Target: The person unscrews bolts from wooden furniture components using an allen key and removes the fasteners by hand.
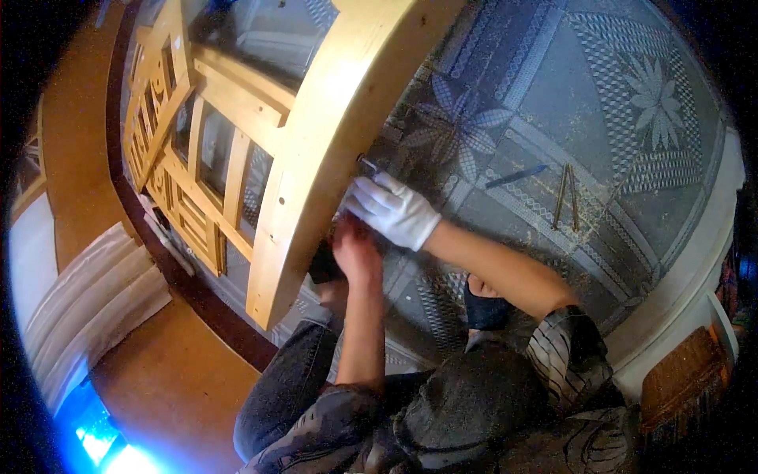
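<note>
A light wooden beam [328,103] with dark round holes lies in front of me, part of a slatted furniture frame. My right hand [392,210], in a white glove, is at the beam's right edge. Its fingers are curled, and whatever they grip is hidden. Just above the glove, a thin shiny metal piece [368,164] shows at a dark hole in the beam's side; I cannot make out its kind. Close below the glove is my bare left hand [355,243], beside the beam. It is blurred and its fingers are mostly hidden.
On the grey patterned floor covering [537,71] to the right lie a blue pen-like stick [517,175] and two long brass-coloured rods [561,197], among scattered wood crumbs. More slatted wooden panels [162,95] lean at the far left. A woven brown basket [685,378] stands at lower right.
</note>
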Motion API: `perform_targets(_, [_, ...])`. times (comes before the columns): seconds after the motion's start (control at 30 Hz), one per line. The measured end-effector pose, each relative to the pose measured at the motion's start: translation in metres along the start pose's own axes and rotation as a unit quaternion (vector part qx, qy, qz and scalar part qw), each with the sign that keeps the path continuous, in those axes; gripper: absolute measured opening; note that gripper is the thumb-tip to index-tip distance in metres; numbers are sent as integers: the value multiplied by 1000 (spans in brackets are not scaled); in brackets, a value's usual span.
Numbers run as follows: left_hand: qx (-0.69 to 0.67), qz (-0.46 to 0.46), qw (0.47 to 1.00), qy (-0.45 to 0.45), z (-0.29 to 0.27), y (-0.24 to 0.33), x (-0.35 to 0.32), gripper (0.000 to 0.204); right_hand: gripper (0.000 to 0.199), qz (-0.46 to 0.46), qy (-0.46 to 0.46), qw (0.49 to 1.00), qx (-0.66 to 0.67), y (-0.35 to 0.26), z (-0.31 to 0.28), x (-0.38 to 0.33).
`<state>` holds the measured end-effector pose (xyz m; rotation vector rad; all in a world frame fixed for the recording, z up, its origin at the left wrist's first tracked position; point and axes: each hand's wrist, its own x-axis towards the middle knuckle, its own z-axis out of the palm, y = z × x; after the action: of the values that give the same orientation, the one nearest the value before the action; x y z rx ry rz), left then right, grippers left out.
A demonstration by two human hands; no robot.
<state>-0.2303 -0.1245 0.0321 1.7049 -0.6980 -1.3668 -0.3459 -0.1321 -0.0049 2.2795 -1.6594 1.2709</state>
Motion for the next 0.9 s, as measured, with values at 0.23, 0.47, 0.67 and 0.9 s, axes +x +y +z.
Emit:
perform_targets(0.23, [-229, -137, 962, -55, 12, -20, 19, 31, 29, 244, 147, 945, 163, 14, -14, -3])
perform_targets(0.47, [-340, -424, 829, -135, 25, -34, 56, 23, 30, 401, -65, 805, 432, 22, 7, 8])
perform_targets(0.67, [-287, -483, 778, -280, 40, -59, 62, 23, 31, 234, -140, 911, 309, 57, -5, 13])
perform_targets(0.9, [-210, -418, 880, -81, 134, -8, 33, 26, 24, -23, -361, 932, 25, 84, -52, 61])
